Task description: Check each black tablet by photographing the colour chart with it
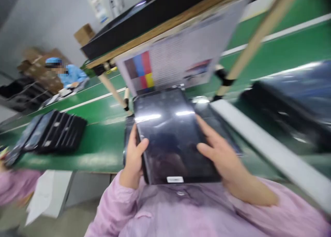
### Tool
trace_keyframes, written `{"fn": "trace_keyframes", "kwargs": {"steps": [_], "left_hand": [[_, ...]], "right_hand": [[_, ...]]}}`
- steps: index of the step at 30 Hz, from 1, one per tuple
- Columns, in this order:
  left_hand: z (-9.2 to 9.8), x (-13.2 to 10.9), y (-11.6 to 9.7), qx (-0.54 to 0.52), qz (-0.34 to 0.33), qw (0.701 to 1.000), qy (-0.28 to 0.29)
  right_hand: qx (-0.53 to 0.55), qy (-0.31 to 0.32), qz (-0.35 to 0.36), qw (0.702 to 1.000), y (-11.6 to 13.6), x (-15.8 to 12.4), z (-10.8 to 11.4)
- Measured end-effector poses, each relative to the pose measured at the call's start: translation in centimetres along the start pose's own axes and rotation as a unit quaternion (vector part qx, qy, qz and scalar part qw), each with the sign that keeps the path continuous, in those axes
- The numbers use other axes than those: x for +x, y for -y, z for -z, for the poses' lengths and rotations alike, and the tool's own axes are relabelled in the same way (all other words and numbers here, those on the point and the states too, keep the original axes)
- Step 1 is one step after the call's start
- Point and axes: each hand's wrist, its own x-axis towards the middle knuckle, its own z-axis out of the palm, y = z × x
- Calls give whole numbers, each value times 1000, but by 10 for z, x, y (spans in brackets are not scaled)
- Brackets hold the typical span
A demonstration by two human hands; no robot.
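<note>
From the head camera, we look down at our two hands and a black tablet [176,140]. The tablet is right in front of our chest, with its shiny screen up and a small white label [175,179] at the end near us. The label is too blurry to read.

Our left hand [133,157] holds the left side, with its thumb over the front edge. Our right hand [223,157] holds the right side, with its thumb on the screen. We cannot tell just where all the fingers go behind.

To hold it well, we think it is best to grip both sides the same, hold it level and press softly. Thumbs on the edge would leave fewer marks on the glass. Two bright streaks shine on the screen, so a small tilt might help us see it better.

Past the tablet, a printed sheet [181,51] with color squares hangs under a wooden shelf [165,37]. A long white bar [258,144] lies to the right. A row of dark cases [54,132] leans on the green table [103,137] to the left.
</note>
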Motion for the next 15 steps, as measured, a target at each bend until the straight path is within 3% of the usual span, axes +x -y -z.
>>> {"fn": "trace_keyframes", "kwargs": {"steps": [5,8,11,15], "left_hand": [[-17,-13,1,-32,77,996,-17],[-34,-18,-4,-58,103,993,-15],[-65,-15,-7,-73,122,990,16],[-126,-13,1,-79,156,983,52]], "right_hand": [[19,41,118,992,8,-5,23],[2,47,154,987,14,-20,45],[100,-24,140,985,16,-47,63],[222,-178,173,943,11,-88,75]]}}
